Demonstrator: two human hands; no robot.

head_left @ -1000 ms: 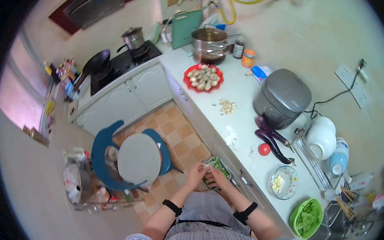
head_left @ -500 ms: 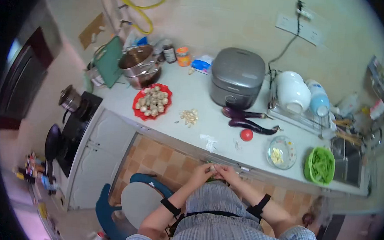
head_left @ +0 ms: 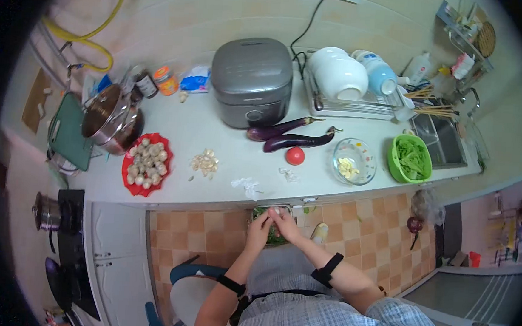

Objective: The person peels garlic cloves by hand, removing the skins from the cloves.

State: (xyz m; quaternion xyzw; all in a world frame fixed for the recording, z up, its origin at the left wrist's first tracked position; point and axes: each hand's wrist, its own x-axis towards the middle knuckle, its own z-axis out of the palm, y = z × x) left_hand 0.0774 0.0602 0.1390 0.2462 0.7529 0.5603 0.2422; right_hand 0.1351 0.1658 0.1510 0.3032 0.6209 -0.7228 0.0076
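My left hand [head_left: 261,223] and my right hand [head_left: 284,223] meet in front of the counter edge, fingers pinched together. Between the fingertips is a small pale piece that looks like a garlic clove [head_left: 277,210], mostly covered. Below them, a container with green leafy scraps [head_left: 277,239] partly shows. On the counter ahead lie a pile of garlic cloves [head_left: 205,162] and some thin white skins or paper [head_left: 247,187]. Peeled cloves [head_left: 347,168] sit inside a clear glass bowl [head_left: 366,157] to the right.
A red plate [head_left: 126,181] of whitish mushrooms stands left, near a steel pot [head_left: 120,127]. Behind are a rice cooker [head_left: 251,82], two eggplants [head_left: 298,142], a tomato [head_left: 295,156] and a rack of bowls [head_left: 338,75]. A green basket [head_left: 399,169] of leaves stands by the sink [head_left: 444,144].
The view has turned to the right and tilted, so the counter things appear shifted left and more of the right-hand floor shows. My hands stay together at the fingertips.
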